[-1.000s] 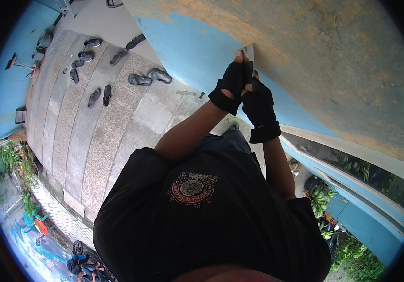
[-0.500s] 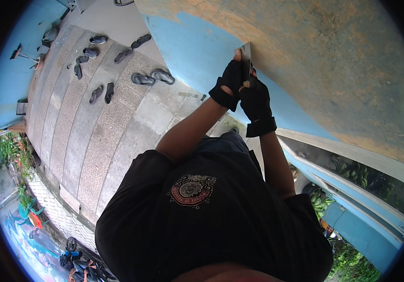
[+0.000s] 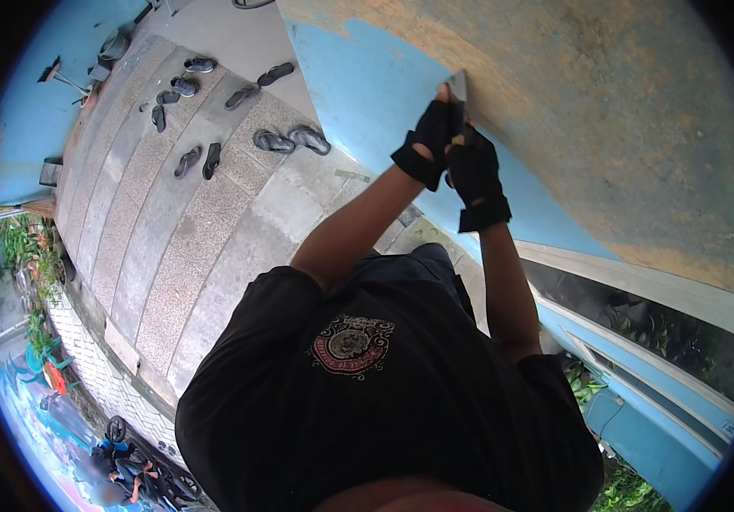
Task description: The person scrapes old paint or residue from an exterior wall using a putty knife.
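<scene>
A paint scraper (image 3: 458,92) with a flat metal blade rests against the wall at the border between blue paint (image 3: 367,94) and a bare, brownish patch (image 3: 589,94). My right hand (image 3: 474,169), in a black fingerless glove, is closed around its handle, which is mostly hidden. My left hand (image 3: 428,136), gloved the same way, grips the scraper beside the blade with a fingertip near the blade's upper end. Both arms reach up and forward from my black shirt (image 3: 367,410).
Several sandals and shoes (image 3: 275,142) lie on the tiled floor (image 3: 196,282) to the left. A white ledge (image 3: 640,282) runs below the wall at right. Plants (image 3: 30,247) stand at far left. A person (image 3: 119,478) is by a motorbike (image 3: 158,478) at lower left.
The view has shifted, so the floor and footwear appear farther right. Both hands stay on the scraper and appear slightly up and right; its blade remains at the wall.
</scene>
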`<action>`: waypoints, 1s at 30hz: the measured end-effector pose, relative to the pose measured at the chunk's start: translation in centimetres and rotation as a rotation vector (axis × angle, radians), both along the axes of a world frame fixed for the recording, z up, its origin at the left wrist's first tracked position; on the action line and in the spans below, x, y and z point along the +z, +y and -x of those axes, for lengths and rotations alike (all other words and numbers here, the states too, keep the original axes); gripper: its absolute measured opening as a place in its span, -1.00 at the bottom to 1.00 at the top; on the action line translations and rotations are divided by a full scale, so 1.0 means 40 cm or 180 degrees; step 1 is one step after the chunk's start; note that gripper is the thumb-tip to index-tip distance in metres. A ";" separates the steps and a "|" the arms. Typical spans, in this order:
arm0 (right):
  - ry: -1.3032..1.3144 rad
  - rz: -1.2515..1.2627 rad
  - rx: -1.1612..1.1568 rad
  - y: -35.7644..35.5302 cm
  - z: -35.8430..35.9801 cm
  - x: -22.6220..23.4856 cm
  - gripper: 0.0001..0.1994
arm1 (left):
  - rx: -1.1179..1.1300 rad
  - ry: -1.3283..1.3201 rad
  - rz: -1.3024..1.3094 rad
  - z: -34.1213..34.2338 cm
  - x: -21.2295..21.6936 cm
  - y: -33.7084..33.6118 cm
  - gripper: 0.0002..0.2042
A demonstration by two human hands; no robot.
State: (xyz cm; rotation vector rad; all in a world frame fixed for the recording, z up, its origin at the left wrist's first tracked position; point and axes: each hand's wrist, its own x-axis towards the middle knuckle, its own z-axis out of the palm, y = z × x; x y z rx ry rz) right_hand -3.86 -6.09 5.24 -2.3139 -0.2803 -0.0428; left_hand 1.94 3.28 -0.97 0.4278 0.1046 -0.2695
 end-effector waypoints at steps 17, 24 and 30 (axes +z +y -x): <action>0.1677 -0.1467 0.0166 -0.229 0.258 -0.024 -0.58 | -0.0540 0.0209 -0.0612 0.445 -0.068 0.001 -0.45; 0.0996 -0.0556 0.0475 -0.250 0.306 -0.045 -0.46 | -0.0224 0.0270 -0.1544 0.540 0.037 0.003 -0.49; -0.0132 -0.0552 0.0426 -0.158 0.347 -0.001 -0.33 | 0.0220 -0.0249 -0.1709 0.528 0.097 -0.010 -0.57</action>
